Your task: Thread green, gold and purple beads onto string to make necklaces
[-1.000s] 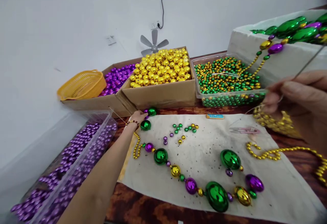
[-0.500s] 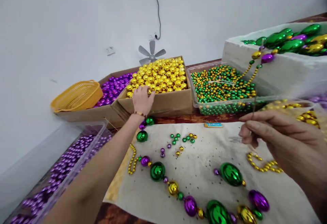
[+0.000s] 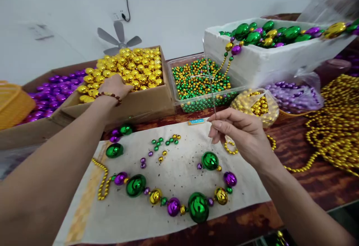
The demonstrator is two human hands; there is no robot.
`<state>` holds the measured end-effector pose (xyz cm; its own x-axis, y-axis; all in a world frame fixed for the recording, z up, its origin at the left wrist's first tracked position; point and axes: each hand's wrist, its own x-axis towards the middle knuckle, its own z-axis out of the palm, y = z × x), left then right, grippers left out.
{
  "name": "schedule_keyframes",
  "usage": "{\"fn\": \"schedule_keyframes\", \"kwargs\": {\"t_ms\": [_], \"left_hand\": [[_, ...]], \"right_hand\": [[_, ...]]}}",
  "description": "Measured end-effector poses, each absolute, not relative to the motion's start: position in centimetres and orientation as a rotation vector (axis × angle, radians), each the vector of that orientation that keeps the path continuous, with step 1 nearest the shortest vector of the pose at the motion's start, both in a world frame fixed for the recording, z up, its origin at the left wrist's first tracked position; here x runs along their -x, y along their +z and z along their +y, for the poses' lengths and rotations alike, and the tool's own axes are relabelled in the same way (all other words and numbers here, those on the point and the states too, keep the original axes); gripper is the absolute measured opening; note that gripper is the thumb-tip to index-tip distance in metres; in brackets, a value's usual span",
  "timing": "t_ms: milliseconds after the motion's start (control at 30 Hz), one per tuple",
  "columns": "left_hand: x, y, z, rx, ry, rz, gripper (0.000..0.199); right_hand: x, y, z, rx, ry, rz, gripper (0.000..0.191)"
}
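My left hand (image 3: 113, 86) reaches into the cardboard box of large gold beads (image 3: 140, 64); its fingertips are hidden among the beads. My right hand (image 3: 238, 130) pinches a long thin needle (image 3: 212, 92) that stands upright above the white cloth (image 3: 179, 171). Below my hands, a curved strand of large green, purple and gold beads (image 3: 174, 206) lies on the cloth. Several small loose green beads (image 3: 156, 144) are behind it, with small purple and gold ones close by.
A clear tub of small green and gold beads (image 3: 196, 85) stands behind the cloth. A foam box (image 3: 238, 57) holds finished strands at the back right. Purple beads (image 3: 56, 92) fill a box at the left. Gold bead chains (image 3: 333, 126) are heaped at the right.
The view has turned to the right, bringing the gold chains and bagged beads into sight. My left hand has stayed at the gold bead box, while my right hand still pinches the needle.
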<state>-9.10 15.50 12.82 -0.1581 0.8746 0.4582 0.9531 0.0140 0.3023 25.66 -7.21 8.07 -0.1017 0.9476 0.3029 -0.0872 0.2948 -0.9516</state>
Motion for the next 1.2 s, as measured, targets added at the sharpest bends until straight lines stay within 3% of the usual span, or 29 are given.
{"fn": "schedule_keyframes", "kwargs": {"t_ms": [133, 267, 400, 533, 767, 967, 1200], "left_hand": [[6.9, 13.3, 11.9, 1.951, -1.004, -1.858, 0.045], [3.6, 11.9, 6.7, 2.271, -1.371, -1.811, 0.033], [0.9, 8.6, 0.7, 2.387, -2.257, -2.127, 0.030], [-0.1, 4.8, -4.2, 2.138, -3.008, -2.330, 0.030], [0.0, 2.1, -8.3, 1.736, -3.463, -2.214, 0.032], [0.9, 2.9, -8.3, 1.213, -3.850, -2.105, 0.017], [1.7, 3.2, -8.1, 0.799, -4.010, -2.130, 0.015]], "right_hand": [[-24.8, 8.4, -6.3, 0.836, 1.079, -1.356, 0.013], [-22.9, 10.0, -4.3, 0.765, 1.073, -1.358, 0.011], [-20.6, 10.5, -4.5, 0.614, 1.266, -1.440, 0.014], [-19.6, 7.1, -7.5, 0.705, 1.317, -1.473, 0.015], [-19.1, -0.2, -12.8, 1.058, 1.429, -1.517, 0.024], [-19.1, -1.0, -13.9, 1.111, 1.366, -1.600, 0.029], [-19.4, -1.9, -14.0, 1.081, 1.335, -1.745, 0.026]]}}
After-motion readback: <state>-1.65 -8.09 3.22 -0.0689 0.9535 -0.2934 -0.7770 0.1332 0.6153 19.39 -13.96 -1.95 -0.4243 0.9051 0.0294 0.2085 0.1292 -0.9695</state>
